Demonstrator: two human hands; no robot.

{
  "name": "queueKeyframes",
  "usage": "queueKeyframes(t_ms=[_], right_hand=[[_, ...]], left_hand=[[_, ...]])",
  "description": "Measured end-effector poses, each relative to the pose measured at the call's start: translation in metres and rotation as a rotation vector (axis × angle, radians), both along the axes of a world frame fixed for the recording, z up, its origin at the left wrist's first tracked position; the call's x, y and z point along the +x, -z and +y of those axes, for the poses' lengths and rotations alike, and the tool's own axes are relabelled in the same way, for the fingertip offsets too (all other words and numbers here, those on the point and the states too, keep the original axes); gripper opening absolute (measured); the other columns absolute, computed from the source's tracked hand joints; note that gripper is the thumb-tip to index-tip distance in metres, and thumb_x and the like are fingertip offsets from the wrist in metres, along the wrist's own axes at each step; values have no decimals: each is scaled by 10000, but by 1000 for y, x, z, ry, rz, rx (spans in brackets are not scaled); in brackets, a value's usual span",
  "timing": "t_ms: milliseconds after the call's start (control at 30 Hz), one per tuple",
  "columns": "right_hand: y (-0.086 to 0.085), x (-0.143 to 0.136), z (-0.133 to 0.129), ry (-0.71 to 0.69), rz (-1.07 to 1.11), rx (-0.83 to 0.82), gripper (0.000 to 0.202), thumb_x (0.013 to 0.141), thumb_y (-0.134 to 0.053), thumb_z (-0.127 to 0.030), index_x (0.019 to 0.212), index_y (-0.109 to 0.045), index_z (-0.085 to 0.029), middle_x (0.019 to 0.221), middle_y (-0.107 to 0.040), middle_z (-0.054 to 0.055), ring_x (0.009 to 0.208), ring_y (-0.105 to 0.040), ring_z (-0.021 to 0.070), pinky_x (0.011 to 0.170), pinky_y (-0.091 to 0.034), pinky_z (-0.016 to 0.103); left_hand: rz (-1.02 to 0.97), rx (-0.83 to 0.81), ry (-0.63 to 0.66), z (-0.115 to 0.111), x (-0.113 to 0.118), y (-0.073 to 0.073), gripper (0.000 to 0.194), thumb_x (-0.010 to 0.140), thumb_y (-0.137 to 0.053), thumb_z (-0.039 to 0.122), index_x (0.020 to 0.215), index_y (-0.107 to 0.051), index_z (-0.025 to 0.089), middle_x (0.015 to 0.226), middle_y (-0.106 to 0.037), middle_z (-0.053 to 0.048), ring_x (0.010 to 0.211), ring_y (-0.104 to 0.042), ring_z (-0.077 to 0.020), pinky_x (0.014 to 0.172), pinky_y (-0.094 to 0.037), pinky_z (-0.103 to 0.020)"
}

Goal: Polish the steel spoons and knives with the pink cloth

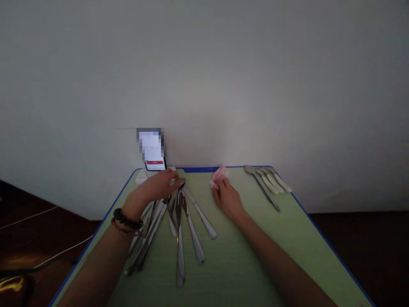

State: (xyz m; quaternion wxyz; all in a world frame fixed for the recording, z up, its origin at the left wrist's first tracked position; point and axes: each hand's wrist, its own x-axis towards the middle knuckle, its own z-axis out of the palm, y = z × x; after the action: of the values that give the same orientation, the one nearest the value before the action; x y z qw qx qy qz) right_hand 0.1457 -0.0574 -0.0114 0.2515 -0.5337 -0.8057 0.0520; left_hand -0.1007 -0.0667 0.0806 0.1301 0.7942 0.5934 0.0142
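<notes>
The spoon point(181, 182) has its bowl right at the fingertips of the left hand point(162, 185), at the far end of the loose pile point(180, 260). Of the 2 hands, the left is clearly nearer. Its fingers are bent and touch the bowl, but I cannot tell whether they grip it. The spoon's handle gets lost among the others, so its long axis is unclear. The pile fans out from there toward the person, handles nearest; its rightmost piece point(204, 219) slants toward the right arm.

The right hand point(230, 202) pinches a crumpled pink cloth point(220, 175), to the right of the spoon and apart from it. Farther right, near the desk point(243, 260) edge, a row of cutlery point(271, 185) lies side by side, heads toward the wall point(204, 85).
</notes>
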Motion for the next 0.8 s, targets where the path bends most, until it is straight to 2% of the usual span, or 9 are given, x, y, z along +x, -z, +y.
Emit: queueKeyframes(t_ms=[33, 67, 167, 333, 433, 600, 800], right_hand=[[0, -5, 1, -16, -4, -2, 260, 903, -390, -299, 1071, -526, -153, 1080, -561, 137, 839, -578, 216, 696, -447, 314], [0, -10, 2, -38, -1, -5, 241, 900, -398, -294, 1043, -535, -154, 1063, -567, 132, 833, -577, 213, 698, -445, 311], [-1, -17, 0, -128, 41, -33, 219, 899, -414, -310, 995, -544, -162, 1020, -585, 114, 816, -574, 204, 700, -446, 309], [-4, -17, -9, -304, 116, -91, 244, 873, -480, -366, 1017, -540, -177, 1005, -594, 92, 869, -567, 203, 767, -453, 318], [-5, -17, -9, -336, 107, -103, 231, 866, -493, -345, 1026, -541, -184, 1017, -593, 93, 878, -565, 204, 774, -455, 325], [-3, -19, -5, -333, 135, -114, 205, 881, -469, -312, 1027, -549, -192, 1000, -600, 85, 857, -568, 194, 776, -456, 323], [-2, -18, -4, -341, 158, -122, 202, 882, -467, -309, 1025, -558, -199, 996, -597, 81, 826, -565, 179, 764, -454, 308]], left_hand=[[46, -34, -125, 1, -12, -2, 322, 859, -439, 373, 1056, -584, 163, 1128, -593, -110, 1005, -560, -235, 871, -422, -330], [74, -61, -186, 1, -22, -2, 327, 846, -454, 372, 1045, -587, 148, 1116, -604, -126, 1001, -568, -249, 855, -429, -337], [107, -161, -276, 0, -42, 7, 303, 802, -519, 388, 918, -621, 127, 995, -661, -146, 907, -614, -268, 778, -459, -334], [68, -349, -384, 2, -51, 27, 329, 770, -545, 443, 776, -624, 123, 850, -686, -154, 697, -653, -241, 568, -489, -285], [-6, -451, -391, 5, -52, 33, 347, 782, -512, 455, 719, -615, 129, 783, -685, -124, 593, -643, -198, 473, -478, -244], [-64, -533, -351, 6, -54, 37, 182, 726, -526, 267, 606, -582, 142, 621, -653, -60, 523, -613, -160, 462, -470, -215], [-64, -548, -293, 4, -54, 30, 136, 662, -487, 186, 546, -546, 150, 554, -620, -40, 515, -608, -160, 486, -470, -222]])
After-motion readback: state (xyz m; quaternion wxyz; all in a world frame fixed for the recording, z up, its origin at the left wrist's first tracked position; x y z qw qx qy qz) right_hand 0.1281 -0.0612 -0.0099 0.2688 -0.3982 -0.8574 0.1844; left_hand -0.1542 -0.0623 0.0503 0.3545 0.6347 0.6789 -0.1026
